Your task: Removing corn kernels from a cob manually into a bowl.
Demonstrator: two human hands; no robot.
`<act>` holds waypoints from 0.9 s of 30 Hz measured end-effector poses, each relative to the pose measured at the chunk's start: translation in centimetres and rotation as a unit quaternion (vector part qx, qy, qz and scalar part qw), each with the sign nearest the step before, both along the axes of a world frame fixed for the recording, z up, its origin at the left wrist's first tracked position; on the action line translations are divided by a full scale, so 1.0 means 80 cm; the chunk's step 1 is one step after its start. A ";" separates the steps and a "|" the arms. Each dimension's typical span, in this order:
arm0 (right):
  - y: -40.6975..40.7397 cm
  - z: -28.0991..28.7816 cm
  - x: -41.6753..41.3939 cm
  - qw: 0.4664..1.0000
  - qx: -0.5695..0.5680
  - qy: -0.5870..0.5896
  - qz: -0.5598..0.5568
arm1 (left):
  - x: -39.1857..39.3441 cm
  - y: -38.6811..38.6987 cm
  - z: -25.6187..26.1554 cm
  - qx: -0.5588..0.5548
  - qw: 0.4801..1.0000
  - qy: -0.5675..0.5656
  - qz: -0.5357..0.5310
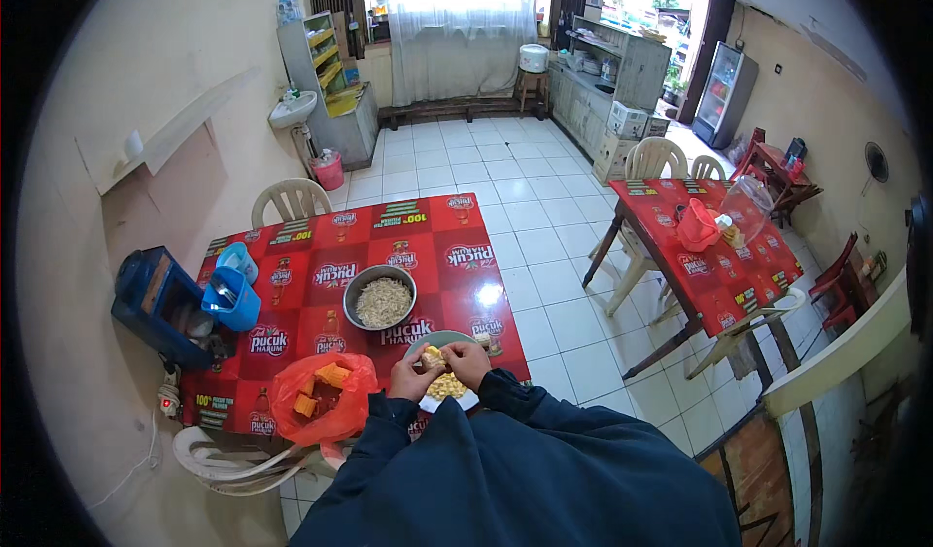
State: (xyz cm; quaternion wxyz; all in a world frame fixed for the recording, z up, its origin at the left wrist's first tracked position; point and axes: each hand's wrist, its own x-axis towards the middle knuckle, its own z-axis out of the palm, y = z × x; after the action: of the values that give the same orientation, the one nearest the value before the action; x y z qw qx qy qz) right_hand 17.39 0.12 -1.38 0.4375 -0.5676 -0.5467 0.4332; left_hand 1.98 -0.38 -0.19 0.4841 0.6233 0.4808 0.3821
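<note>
Over a plate [470, 402] at the table's near edge, both my hands are on a piece of corn cob [433, 358]. My left hand [410, 381] grips it from the left, and my right hand [469, 363] has its fingers against the other side. Loose yellow corn kernels [446, 387] lie on the plate beneath. A pale small piece [482, 339] sits by the plate's far right rim, too small to identify. Left of the plate, a red plastic bag [363, 394] stands open with orange-yellow cob pieces [305, 405] inside. Beyond the plate is a metal bowl [350, 319] of bean sprouts [383, 301].
The table [466, 215] has a red printed cover. Blue plastic containers [244, 308] and a dark blue cabinet-like box [157, 314] stand at its left. Plastic chairs [291, 199] flank it. Across the tiled floor [543, 277], a second red-covered table [678, 277] holds a pink container [697, 226].
</note>
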 end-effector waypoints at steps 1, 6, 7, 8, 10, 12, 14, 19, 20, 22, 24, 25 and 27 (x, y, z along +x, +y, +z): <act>0.001 0.005 0.000 0.998 -0.036 0.050 0.020 | -0.002 0.000 0.002 0.005 1.000 0.016 0.004; -0.003 0.017 -0.003 0.996 -0.032 0.047 0.062 | -0.005 0.001 -0.008 -0.020 1.000 0.000 0.014; -0.002 0.012 -0.001 0.995 -0.034 0.067 0.069 | -0.003 0.000 -0.004 -0.020 1.000 -0.001 0.007; 0.001 0.008 0.003 0.995 -0.033 0.067 0.066 | -0.001 0.002 -0.008 -0.019 1.000 -0.001 0.004; 0.001 0.005 0.005 0.981 -0.093 0.148 0.087 | -0.006 0.001 -0.022 -0.019 0.995 -0.096 -0.010; 0.001 0.003 0.006 0.975 -0.106 0.174 0.087 | -0.010 0.003 -0.029 -0.031 0.993 -0.116 -0.012; -0.002 0.000 0.006 0.969 -0.120 0.201 0.085 | -0.011 0.001 -0.033 -0.045 0.990 -0.136 -0.017; -0.007 -0.010 0.002 0.974 -0.116 0.187 0.060 | -0.013 -0.011 -0.031 -0.090 0.976 -0.198 -0.003; 0.000 -0.025 0.002 0.979 -0.101 0.169 0.061 | -0.016 -0.008 -0.039 -0.072 0.981 -0.179 -0.005; 0.001 -0.027 0.000 0.987 -0.069 0.115 0.086 | -0.025 -0.004 -0.059 -0.033 0.986 -0.162 0.004; 0.022 -0.066 0.013 0.997 -0.008 0.020 0.080 | -0.014 0.006 -0.057 -0.064 0.975 -0.214 0.008; 0.021 -0.057 0.015 0.997 -0.035 0.001 0.066 | -0.015 0.008 -0.046 -0.039 0.987 -0.158 -0.003; 0.020 -0.041 0.017 0.993 -0.072 0.077 0.055 | -0.010 0.010 -0.035 -0.085 0.976 -0.202 -0.007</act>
State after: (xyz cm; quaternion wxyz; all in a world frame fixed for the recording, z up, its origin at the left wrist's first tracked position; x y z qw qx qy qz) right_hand 18.74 1.71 -4.69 0.4118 -0.5314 -0.5091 0.5374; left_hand 1.22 0.39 -2.98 0.6250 0.4928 0.3993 0.4551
